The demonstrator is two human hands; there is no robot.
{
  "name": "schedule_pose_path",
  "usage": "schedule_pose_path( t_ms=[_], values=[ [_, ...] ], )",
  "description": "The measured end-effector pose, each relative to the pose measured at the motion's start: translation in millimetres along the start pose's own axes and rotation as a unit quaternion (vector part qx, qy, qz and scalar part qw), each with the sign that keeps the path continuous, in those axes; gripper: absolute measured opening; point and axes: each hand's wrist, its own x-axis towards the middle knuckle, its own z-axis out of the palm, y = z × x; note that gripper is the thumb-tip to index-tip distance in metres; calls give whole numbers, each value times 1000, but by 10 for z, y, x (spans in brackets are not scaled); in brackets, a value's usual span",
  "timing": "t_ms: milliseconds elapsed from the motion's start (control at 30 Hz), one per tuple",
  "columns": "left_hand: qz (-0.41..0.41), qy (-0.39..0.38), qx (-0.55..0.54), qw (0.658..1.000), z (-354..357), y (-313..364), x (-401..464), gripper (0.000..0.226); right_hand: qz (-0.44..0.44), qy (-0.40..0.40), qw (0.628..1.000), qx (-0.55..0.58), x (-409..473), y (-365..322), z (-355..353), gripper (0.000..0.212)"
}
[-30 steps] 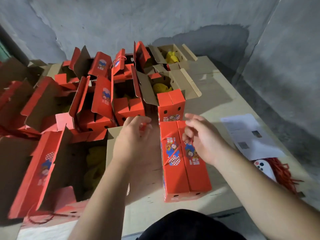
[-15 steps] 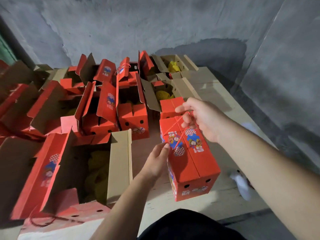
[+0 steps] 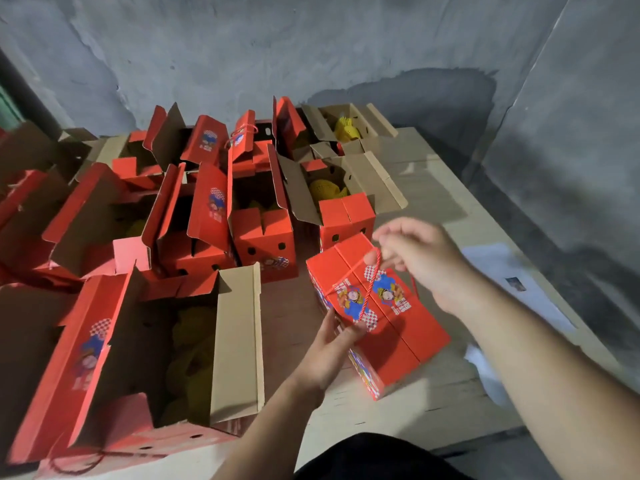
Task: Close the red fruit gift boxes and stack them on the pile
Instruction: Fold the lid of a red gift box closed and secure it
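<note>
The right hand (image 3: 420, 259) is raised with fingers curled in a pinch; the left hand (image 3: 330, 344) reaches forward, thumb and fingers gripping.

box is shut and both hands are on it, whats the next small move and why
Probably keep lifting the closed red box by its red cord handle and steady it before carrying it off. The right hand pinches the cord and the box hangs tilted, its near end low over the table, while the left hand holds its left side. No pile of closed boxes is in view.
</note>
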Motion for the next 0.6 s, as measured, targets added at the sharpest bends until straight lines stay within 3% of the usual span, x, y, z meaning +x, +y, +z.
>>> schedule_pose_path(
  t_ms=[100, 167, 233, 267, 333, 400, 500, 600],
  values=[
    [-12, 1, 14, 1000, 130, -144, 35, 46, 26, 68, 994, -77, 47, 417, -123, 18],
    [-7, -9, 23, 1000, 244, -218, 50, 66, 71, 105, 969, -211, 33, 667, -320, 53],
    [1, 5, 11, 1000, 347, -259, 68, 86, 158, 62, 937, -307, -81, 932, -441, 80],
    [7, 9, -4, 1000, 410, -276, 88, 95, 203, 23, 929, -307, -163, 1051, -450, 83],
    [9, 12, -23, 1000, 531, -308, 136, 116, 246, -31, 939, -238, -327, 1246, -409, 58],
    [6, 7, -23, 1000, 620, -314, 188, 127, 210, -13, 956, -207, -440, 1341, -401, 34],
    [13, 1, -5, 1000, 719, -246, 295, 126, 189, 18, 962, -197, -514, 1338, -537, 23],
    [17, -11, -14, 1000, 858, -117, 451, 108, 175, 45, 966, -185, -556, 1361, -761, 16]
  ],
)
